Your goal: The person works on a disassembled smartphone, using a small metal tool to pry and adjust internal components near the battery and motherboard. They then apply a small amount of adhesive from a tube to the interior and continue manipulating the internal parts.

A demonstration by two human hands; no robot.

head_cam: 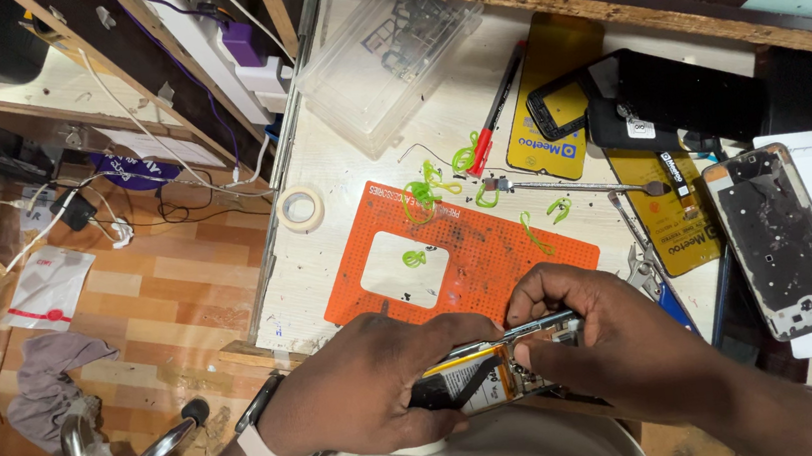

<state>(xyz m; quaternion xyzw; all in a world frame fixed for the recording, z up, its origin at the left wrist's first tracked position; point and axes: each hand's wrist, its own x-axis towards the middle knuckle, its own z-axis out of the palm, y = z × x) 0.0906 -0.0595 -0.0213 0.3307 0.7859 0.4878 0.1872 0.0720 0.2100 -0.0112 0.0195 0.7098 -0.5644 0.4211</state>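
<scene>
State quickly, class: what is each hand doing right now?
Left hand: closed around the opened phone, holding it.
Right hand: fingers pinched on the phone's upper edge.

Pale wooden workbench (pixel 341 180) above orange-brown checkered floor (pixel 162 294), brightly lit.

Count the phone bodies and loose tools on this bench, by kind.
Opened phones: 2, one in both hands, one lying at right
Black phone frames: 1
Tape rolls: 1
Red pens: 1
Total: 5
</scene>
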